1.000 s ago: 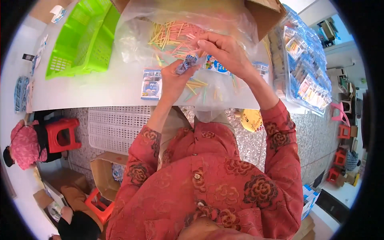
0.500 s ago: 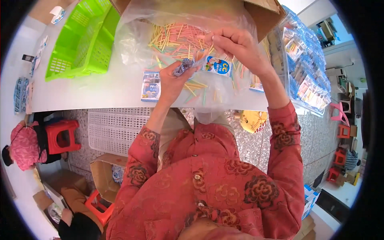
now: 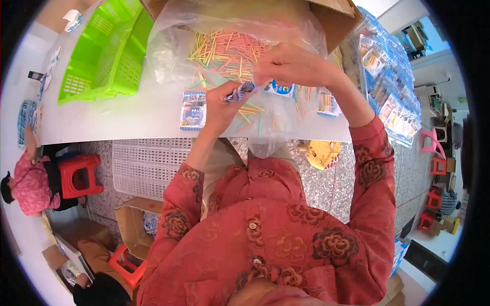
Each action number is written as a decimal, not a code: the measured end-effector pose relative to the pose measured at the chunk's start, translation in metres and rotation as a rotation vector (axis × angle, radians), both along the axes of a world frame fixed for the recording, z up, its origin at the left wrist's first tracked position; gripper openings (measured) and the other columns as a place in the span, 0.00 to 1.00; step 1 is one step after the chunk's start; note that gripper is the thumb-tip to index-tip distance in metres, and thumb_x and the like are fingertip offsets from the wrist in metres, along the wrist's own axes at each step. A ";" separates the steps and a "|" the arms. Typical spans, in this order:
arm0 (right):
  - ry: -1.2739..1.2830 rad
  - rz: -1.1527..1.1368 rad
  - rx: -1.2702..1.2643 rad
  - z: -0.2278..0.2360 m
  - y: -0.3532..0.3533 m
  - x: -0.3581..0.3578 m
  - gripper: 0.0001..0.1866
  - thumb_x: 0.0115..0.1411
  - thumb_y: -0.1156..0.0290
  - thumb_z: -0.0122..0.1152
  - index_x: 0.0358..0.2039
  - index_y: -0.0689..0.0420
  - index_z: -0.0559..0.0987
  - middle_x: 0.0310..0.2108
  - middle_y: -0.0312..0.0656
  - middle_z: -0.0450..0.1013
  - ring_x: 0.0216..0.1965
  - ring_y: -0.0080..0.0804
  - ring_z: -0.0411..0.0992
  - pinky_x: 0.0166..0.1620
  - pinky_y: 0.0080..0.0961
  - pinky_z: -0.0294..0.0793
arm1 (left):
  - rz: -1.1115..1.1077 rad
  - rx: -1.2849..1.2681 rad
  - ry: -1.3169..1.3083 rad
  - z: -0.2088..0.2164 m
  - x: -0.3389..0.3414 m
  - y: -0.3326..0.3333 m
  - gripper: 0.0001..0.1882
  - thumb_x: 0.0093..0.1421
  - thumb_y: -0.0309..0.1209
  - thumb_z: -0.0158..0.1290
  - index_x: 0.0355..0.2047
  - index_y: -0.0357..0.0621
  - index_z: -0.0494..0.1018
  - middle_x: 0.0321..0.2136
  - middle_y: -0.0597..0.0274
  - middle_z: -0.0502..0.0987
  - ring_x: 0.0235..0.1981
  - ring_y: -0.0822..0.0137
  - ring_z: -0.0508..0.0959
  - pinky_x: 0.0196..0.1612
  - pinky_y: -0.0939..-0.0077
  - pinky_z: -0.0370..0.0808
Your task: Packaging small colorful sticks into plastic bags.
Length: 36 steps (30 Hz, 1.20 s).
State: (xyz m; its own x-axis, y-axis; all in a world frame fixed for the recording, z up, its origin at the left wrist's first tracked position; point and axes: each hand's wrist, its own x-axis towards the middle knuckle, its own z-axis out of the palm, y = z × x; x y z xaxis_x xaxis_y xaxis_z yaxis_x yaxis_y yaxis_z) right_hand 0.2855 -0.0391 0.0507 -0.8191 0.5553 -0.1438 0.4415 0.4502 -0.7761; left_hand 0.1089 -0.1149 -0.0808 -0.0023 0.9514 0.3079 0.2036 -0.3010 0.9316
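My left hand [image 3: 219, 106] is closed around a small blue-and-white plastic packet [image 3: 242, 92], held upright above the table's near part. At the packet's top, my right hand [image 3: 287, 65] has its fingers pinched together; what they hold is hidden behind the hand. Beyond both hands, a heap of thin pink, yellow and green sticks [image 3: 227, 48] lies on a clear plastic bag [image 3: 166, 58]. A blue printed packet [image 3: 282, 88] lies partly under my right hand. Flat on the table left of my left hand is another packet [image 3: 193, 111], and one more packet [image 3: 328, 104] lies to the right.
A bright green basket [image 3: 127, 69] stands at the left, a cardboard box [image 3: 339, 16] at the back. On the right, many filled packets [image 3: 393, 81] are piled in a clear bin. Below the table edge are a white plastic crate [image 3: 143, 168] and a red stool [image 3: 81, 173]; a person in pink [image 3: 33, 186] is beyond.
My right hand has come down and left from above the sticks to the top of the packet. My left hand still grips the packet, which has tilted slightly rightward.
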 end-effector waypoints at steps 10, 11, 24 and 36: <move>0.345 -0.263 0.171 -0.022 0.005 0.003 0.13 0.63 0.65 0.47 0.37 0.60 0.77 0.17 0.28 0.61 0.19 0.14 0.56 0.22 0.15 0.57 | -0.058 -0.161 -0.496 0.016 -0.007 -0.011 0.09 0.51 0.20 0.56 0.35 0.33 0.75 0.29 0.64 0.78 0.30 0.77 0.75 0.36 0.83 0.72; 0.337 -0.276 0.140 -0.030 0.005 0.004 0.12 0.62 0.67 0.49 0.38 0.60 0.77 0.19 0.29 0.63 0.20 0.14 0.58 0.24 0.15 0.59 | -0.021 -0.155 -0.501 0.016 -0.012 -0.013 0.10 0.51 0.19 0.56 0.36 0.31 0.75 0.30 0.63 0.78 0.31 0.76 0.76 0.37 0.82 0.72; -0.050 -0.338 0.559 -0.132 0.024 -0.018 0.09 0.52 0.72 0.54 0.32 0.62 0.76 0.33 0.49 0.73 0.34 0.45 0.73 0.37 0.35 0.71 | 0.192 -0.094 -0.393 0.012 -0.061 -0.038 0.09 0.51 0.20 0.57 0.35 0.32 0.75 0.30 0.63 0.77 0.32 0.76 0.74 0.38 0.80 0.72; -0.478 -0.348 0.687 -0.142 0.040 -0.060 0.17 0.52 0.61 0.56 0.36 0.61 0.77 0.32 0.52 0.73 0.36 0.46 0.75 0.36 0.40 0.75 | 0.086 -0.117 -0.410 0.017 -0.050 -0.041 0.10 0.52 0.21 0.57 0.36 0.32 0.75 0.30 0.64 0.77 0.32 0.77 0.74 0.37 0.82 0.71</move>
